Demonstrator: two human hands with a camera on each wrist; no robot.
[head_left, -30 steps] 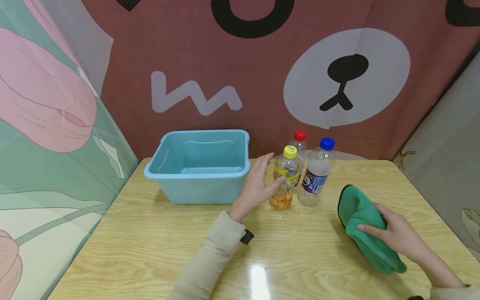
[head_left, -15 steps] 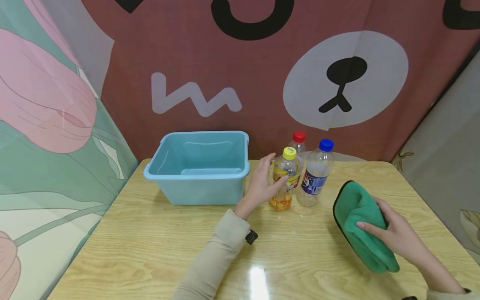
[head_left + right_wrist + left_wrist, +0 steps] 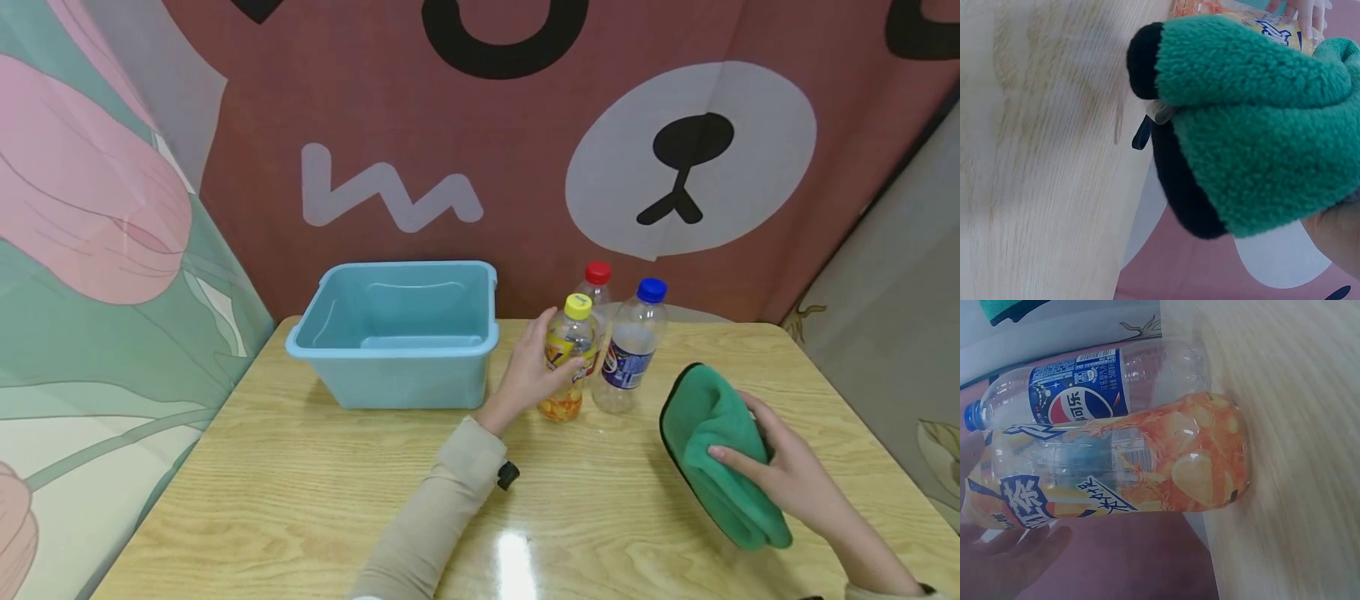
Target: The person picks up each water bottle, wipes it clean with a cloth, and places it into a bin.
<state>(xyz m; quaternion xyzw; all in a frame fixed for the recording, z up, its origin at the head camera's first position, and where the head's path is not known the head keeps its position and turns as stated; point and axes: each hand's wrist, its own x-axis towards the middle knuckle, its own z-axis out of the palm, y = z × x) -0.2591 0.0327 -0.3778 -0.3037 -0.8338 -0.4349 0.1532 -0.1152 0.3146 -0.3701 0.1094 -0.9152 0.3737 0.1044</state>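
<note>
My left hand (image 3: 528, 371) curls round a clear plastic bottle (image 3: 562, 404) with a yellow cap and an orange-patterned label. Its thumb crosses the front and the fingers lie along the left side. In the left wrist view, the bottle (image 3: 1191, 456) stands upright with its base at the table. Beside it is a blue-capped bottle (image 3: 628, 362) with a blue label. A red-capped bottle (image 3: 597, 275) stands behind, mostly hidden. At the right, my right hand (image 3: 791, 467) grips a folded green towel (image 3: 720, 454) with black edging, held above the table, thumb on its near face.
A light blue plastic basin (image 3: 405, 379) stands left of the bottles on the wooden table (image 3: 300, 500). A printed curtain (image 3: 450, 108) hangs right behind the table. More printed cloth borders the left and right sides.
My left hand has moved slightly right, its thumb and fingers coming round the yellow-capped bottle. The right hand has shifted the towel a little to the left.
</note>
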